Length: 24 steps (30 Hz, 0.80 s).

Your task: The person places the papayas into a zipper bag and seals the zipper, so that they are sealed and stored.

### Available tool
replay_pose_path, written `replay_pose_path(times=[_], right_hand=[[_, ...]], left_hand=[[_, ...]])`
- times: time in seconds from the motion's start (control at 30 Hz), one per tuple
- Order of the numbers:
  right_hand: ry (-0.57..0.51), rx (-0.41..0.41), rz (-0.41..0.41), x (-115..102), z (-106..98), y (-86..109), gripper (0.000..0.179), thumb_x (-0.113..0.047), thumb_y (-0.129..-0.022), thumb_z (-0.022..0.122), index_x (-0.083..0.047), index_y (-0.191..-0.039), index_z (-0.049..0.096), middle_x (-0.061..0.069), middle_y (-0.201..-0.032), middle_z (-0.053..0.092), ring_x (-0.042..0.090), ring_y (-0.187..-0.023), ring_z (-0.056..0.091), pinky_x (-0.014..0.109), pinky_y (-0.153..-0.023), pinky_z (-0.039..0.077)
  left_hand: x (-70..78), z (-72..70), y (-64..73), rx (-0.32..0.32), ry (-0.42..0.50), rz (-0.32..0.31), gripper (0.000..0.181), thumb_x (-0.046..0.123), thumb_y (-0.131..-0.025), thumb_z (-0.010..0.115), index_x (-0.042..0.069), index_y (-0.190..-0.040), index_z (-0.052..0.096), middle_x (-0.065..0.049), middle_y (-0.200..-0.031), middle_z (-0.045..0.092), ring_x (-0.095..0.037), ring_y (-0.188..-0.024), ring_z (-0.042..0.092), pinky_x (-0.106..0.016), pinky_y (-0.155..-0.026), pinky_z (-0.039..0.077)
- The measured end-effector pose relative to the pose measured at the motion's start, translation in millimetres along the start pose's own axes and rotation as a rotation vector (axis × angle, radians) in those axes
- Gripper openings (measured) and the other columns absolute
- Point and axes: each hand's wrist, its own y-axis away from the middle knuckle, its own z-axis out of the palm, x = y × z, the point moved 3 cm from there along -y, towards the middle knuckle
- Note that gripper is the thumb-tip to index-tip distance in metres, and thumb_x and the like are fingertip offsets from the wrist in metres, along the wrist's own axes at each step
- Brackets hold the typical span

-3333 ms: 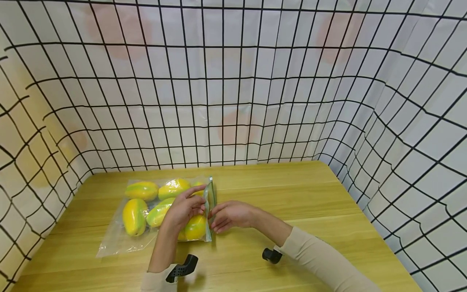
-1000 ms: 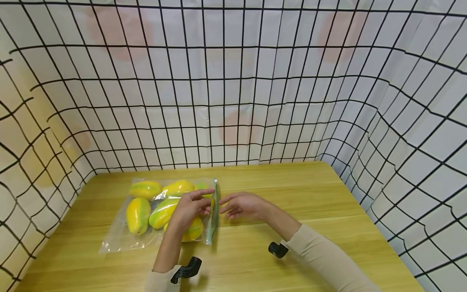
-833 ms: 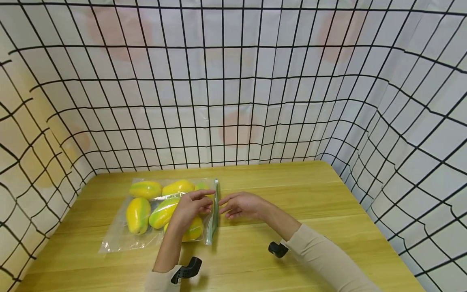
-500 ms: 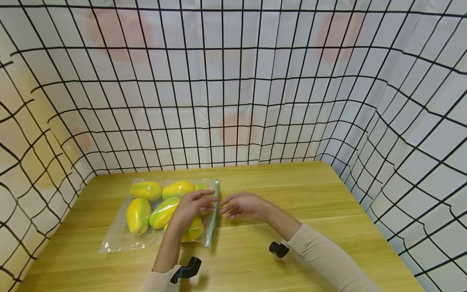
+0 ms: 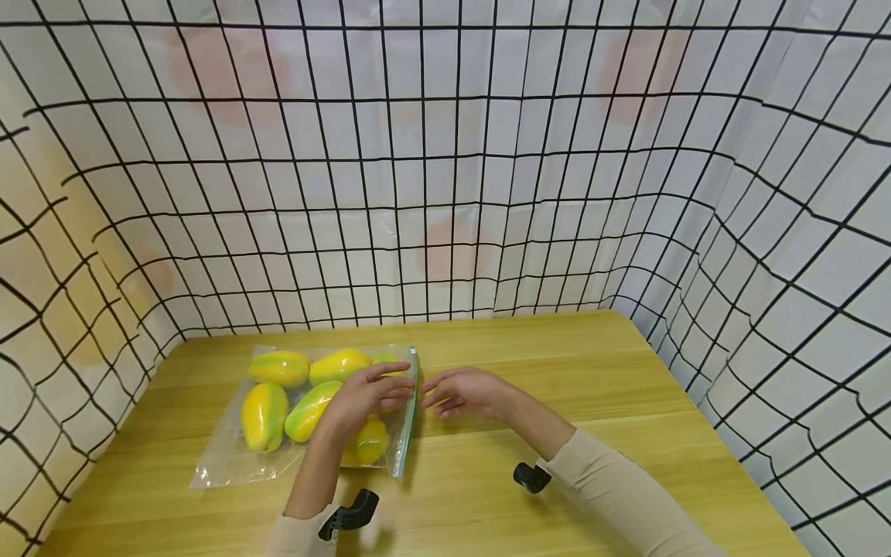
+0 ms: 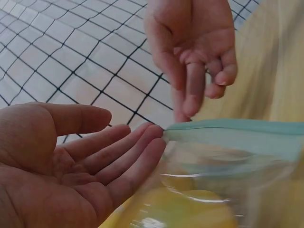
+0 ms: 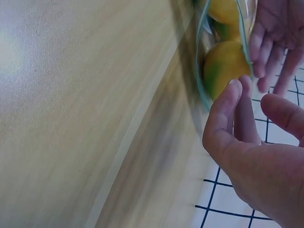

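A clear zip bag (image 5: 226,456) lies on the table with several yellow-green papayas (image 5: 264,418) inside. Its green zip strip (image 5: 407,422) runs along the right end. In the right wrist view the two sides of the strip (image 7: 198,61) stand apart, with papayas (image 7: 223,71) showing between them. My left hand (image 5: 362,398) is over the bag's right part, fingers extended, fingertips right at the strip in the left wrist view. My right hand (image 5: 466,393) hovers just right of the strip, fingers loosely bent and holding nothing. Part of the papayas is hidden under the left hand.
The wooden table (image 5: 557,363) extends to the right of the bag. Black wire grid (image 5: 445,178) with pale sheeting behind it encloses the back and both sides. A black wrist mount (image 5: 351,514) sits on the left sleeve, another mount (image 5: 532,476) on the right.
Both hands were at the zip strip earlier; the right hand has since drawn off to the right and slightly up. The left fingers have straightened, and the strip now lies flatter.
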Motion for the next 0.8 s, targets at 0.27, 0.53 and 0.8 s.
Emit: replay_pose_path(times=[0.27, 0.53, 0.8], right_hand=[[-0.033, 0.079, 0.026, 4, -6, -3.2, 0.042, -0.009, -0.098, 0.054, 0.007, -0.138, 0.056, 0.025, -0.126, 0.066, 0.018, -0.084, 0.064, 0.025, -0.076, 0.056], [-0.074, 0.133, -0.004, 8, -6, -11.8, 0.042, -0.009, -0.099, 0.056, 0.009, -0.137, 0.054, 0.025, -0.119, 0.067, 0.018, -0.08, 0.063, 0.025, -0.072, 0.056], [-0.067, 0.234, -0.078, 3, -1, -22.7, 0.044, -0.011, -0.098, 0.06, 0.006, -0.138, 0.056, 0.025, -0.121, 0.065, 0.028, -0.099, 0.066, 0.037, -0.092, 0.057]], left_hand=[[39.1, -8.5, -19.7, 0.069, -0.128, 0.011, 0.042, 0.014, -0.103, 0.056, 0.005, -0.144, 0.056, -0.026, -0.127, 0.066, -0.039, -0.115, 0.067, -0.043, -0.096, 0.057], [63.2, -10.9, -56.6, 0.197, -0.335, 0.042, 0.036, 0.02, -0.099, 0.064, 0.013, -0.134, 0.067, -0.015, -0.119, 0.072, -0.032, -0.11, 0.069, -0.044, -0.095, 0.055], [52.6, -21.5, -85.7, 0.294, -0.493, 0.011, 0.03, 0.017, -0.094, 0.07, 0.013, -0.124, 0.074, -0.015, -0.126, 0.07, -0.033, -0.115, 0.065, -0.046, -0.093, 0.053]])
